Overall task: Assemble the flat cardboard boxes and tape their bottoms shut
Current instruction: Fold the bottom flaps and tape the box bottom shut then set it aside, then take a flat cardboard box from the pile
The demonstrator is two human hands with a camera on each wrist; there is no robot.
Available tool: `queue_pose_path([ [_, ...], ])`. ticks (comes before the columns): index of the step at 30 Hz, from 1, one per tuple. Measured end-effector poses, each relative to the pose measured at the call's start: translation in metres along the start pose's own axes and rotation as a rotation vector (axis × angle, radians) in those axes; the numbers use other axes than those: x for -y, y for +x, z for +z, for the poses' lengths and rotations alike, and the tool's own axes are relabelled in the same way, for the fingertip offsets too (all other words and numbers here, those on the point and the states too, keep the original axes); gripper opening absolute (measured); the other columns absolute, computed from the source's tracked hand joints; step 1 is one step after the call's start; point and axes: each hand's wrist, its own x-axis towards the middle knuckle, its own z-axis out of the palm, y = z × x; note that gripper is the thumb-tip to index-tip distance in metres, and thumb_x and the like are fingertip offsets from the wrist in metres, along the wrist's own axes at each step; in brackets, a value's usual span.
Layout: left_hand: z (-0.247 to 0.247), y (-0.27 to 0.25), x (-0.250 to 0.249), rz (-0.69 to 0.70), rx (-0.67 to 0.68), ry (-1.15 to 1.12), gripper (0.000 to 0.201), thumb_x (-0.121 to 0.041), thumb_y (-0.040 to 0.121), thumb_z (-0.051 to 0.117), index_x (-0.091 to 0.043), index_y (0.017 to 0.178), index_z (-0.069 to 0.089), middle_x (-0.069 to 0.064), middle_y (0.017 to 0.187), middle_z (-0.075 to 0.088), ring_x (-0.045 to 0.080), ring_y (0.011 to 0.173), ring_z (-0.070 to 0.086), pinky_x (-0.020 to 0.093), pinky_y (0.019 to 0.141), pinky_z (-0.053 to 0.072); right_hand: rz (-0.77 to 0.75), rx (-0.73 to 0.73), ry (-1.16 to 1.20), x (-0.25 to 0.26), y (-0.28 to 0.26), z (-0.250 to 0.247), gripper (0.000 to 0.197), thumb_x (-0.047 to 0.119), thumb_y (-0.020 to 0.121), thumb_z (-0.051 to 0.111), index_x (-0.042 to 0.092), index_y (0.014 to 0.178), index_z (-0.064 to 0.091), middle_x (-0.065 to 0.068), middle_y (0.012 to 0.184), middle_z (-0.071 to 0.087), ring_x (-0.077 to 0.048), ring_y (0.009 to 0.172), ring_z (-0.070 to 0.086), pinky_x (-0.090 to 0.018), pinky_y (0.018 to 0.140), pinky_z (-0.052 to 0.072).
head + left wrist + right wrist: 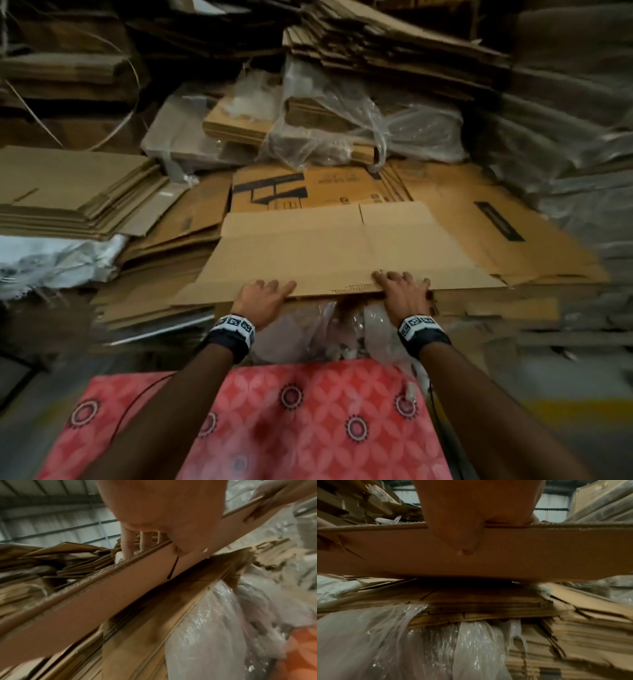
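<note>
Flat cardboard box (329,250) gripped at its near edge, top of the stack (513,308).
Left hand (263,299) and right hand (402,291) each pinch the edge, fingers on top, thumb beneath. Nothing folded or taped yet; assembly not started.

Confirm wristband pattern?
Black-and-white square marker blocks on the left wristband; clearest in head view.

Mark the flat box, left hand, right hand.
flat box (329,246), head view, middle of top panel.
left hand (262,296), head view, back of hand.
right hand (404,291), head view, back of hand.
</note>
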Motion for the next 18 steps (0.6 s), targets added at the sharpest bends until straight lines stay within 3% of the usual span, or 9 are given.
queue_pose_path([
  [5, 0.010, 0.020, 0.004, 0.007, 0.086, -0.052, 0.062, -0.015, 0.101, 0.040, -0.036, 0.156, 0.022, 0.007, 0.133, 0.059, 0.034, 0.109, 0.066, 0.039, 0.073, 0.047, 0.019, 0.067, 0.042, 0.007, 0.013, 0.023, 0.069, 0.003, 0.090, 0.049, 0.040, 0.148, 0.038, 0.001, 0.147, 0.053, -0.032, 0.131, 0.048, -0.066, 0.106, 0.032],
  [9, 0.020, 0.036, 0.011, -0.024, 0.114, -0.110, 0.063, -0.012, 0.100, 0.041, -0.039, 0.155, 0.028, 0.007, 0.125, 0.062, 0.033, 0.106, 0.066, 0.042, 0.078, 0.050, -0.032, 0.150, 0.137, 0.006, 0.030, 0.033, 0.080, -0.006, 0.086, 0.050, 0.034, 0.153, 0.034, -0.007, 0.159, 0.034, -0.043, 0.150, 0.017, -0.067, 0.112, 0.022],
  [13, 0.036, 0.050, 0.014, -0.021, 0.113, -0.101, 0.064, -0.012, 0.101, 0.040, -0.038, 0.157, 0.026, 0.008, 0.125, 0.063, 0.033, 0.105, 0.066, 0.040, 0.075, 0.046, -0.112, 0.129, 0.187, -0.008, 0.043, 0.046, 0.073, -0.003, 0.092, 0.050, 0.041, 0.149, 0.037, -0.010, 0.146, 0.039, -0.034, 0.136, 0.028, -0.057, 0.109, 0.026],
  [18, 0.054, 0.066, 0.012, -0.049, 0.078, -0.206, 0.062, -0.009, 0.099, 0.043, -0.032, 0.155, 0.030, 0.011, 0.119, 0.062, 0.034, 0.103, 0.064, 0.038, 0.072, 0.039, 0.004, 0.030, 0.020, -0.004, 0.064, 0.055, 0.077, -0.001, 0.093, 0.047, 0.049, 0.150, 0.033, -0.002, 0.143, 0.047, -0.038, 0.136, 0.037, -0.072, 0.112, 0.023],
])
